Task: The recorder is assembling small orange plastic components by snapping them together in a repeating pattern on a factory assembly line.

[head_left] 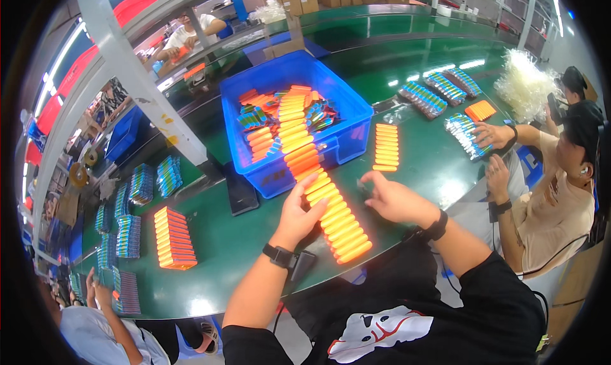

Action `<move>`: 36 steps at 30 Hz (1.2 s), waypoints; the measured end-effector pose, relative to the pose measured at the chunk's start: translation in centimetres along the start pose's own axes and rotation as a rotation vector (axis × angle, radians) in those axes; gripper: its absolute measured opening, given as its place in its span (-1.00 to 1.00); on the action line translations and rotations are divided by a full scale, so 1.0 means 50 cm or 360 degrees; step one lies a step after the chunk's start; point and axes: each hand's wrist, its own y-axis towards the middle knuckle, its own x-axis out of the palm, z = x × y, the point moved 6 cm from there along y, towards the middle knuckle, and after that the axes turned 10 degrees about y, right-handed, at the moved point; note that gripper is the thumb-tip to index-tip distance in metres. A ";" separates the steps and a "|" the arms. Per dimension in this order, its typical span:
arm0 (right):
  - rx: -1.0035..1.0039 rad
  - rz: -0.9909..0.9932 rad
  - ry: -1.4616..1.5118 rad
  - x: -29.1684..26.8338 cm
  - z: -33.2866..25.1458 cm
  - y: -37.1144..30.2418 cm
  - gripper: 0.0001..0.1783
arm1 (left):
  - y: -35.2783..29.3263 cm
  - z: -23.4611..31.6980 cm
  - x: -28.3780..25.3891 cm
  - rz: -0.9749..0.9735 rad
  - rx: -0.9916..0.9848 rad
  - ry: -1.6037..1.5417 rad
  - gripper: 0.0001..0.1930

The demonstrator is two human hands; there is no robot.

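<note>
A long strip of orange tube-shaped pieces (340, 222), set side by side, runs from inside a blue plastic bin (254, 182) down toward the table's near edge. My left hand (300, 211) grips the strip's left side, its thumb and fingers bent over the pieces. To the right of the strip, my right hand (402, 203) hovers with thumb and forefinger apart. A faint clear scrap shows by its fingertips, too blurred to name. Beyond that hand lies a shorter row of orange pieces (386, 147). More orange and blue-green strips fill the bin.
On the green table (223, 288), an orange stack (173, 239) and several blue-green bundles (128, 236) stand left. A dark phone (240, 190) lies beside the bin. At right, a co-worker's hand (493, 134) touches a wrapped bundle (466, 136). A metal post (149, 91) rises at left.
</note>
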 end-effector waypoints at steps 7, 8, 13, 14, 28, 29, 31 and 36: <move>-0.0531 -0.0076 0.1641 -0.005 -0.099 0.097 -0.71 | 0.002 0.004 0.002 0.0007 0.0010 0.0033 -0.36; -0.0564 -0.0265 0.1809 0.009 -0.085 0.122 -0.71 | 0.002 0.004 0.008 0.0012 0.0035 0.0005 -0.37; -0.0672 -0.0877 0.2663 0.057 -0.097 0.151 -0.36 | -0.013 0.002 0.009 -0.0011 0.0074 -0.0115 -0.38; -0.0675 -0.0893 0.2473 0.053 -0.094 0.144 -0.34 | -0.012 -0.003 0.009 0.0022 0.0079 -0.0013 -0.39; -0.0804 -0.0157 0.1415 0.020 -0.089 0.133 -0.80 | -0.004 -0.010 -0.009 0.0056 0.0057 0.0130 -0.36; -0.0733 -0.0182 0.1351 0.029 -0.083 0.136 -0.80 | -0.007 -0.007 -0.008 0.0066 0.0050 0.0164 -0.35; -0.0765 -0.0125 0.1259 0.034 -0.076 0.143 -0.81 | -0.006 0.005 -0.001 0.0070 0.0051 0.0125 -0.35; -0.0739 0.0097 0.1132 0.005 -0.073 0.131 -0.83 | 0.014 0.005 0.017 -0.0036 0.0102 0.0069 -0.33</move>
